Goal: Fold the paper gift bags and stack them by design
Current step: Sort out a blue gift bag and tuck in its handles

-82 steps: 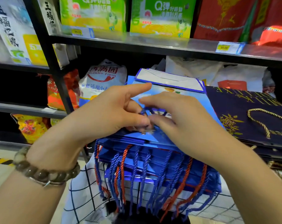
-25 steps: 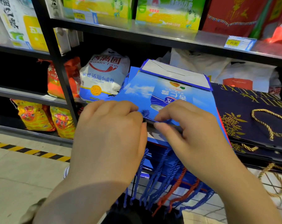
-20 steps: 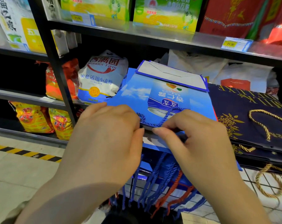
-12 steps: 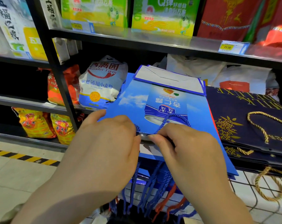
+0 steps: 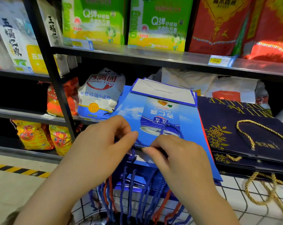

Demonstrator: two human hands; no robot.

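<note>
A person's view down at two bare hands working at a shop shelf. A flattened blue gift bag (image 5: 132,109), printed with sky and a drink can, lies on top of a stack of blue bags (image 5: 137,184) whose blue and orange cords hang over the near edge. The left hand (image 5: 102,143) has its fingers curled and pinches the bag's blue rope handle (image 5: 171,127) at the near edge. The right hand (image 5: 178,158), fingers also curled, pinches that same edge of the top bag, just beside the left hand, with the cord looping out from under its fingertips.

Touching the blue stack on the right is a pile of navy bags (image 5: 243,127) with gold print and gold rope handles (image 5: 259,127). Both piles sit on a black wire rack (image 5: 231,189) over something white; what it is cannot be told.

Behind stands black metal shelving (image 5: 56,95). The upper shelf (image 5: 153,57) carries green boxes (image 5: 95,21), red packages (image 5: 218,25) and a yellow price tag (image 5: 218,60). At the level of the bags are a white and blue flour sack (image 5: 100,95) and white bags (image 5: 202,85). Lower left, yellow and red packs (image 5: 32,135) sit near the pale tiled floor (image 5: 11,189), which has a yellow and black hazard stripe (image 5: 16,169).
</note>
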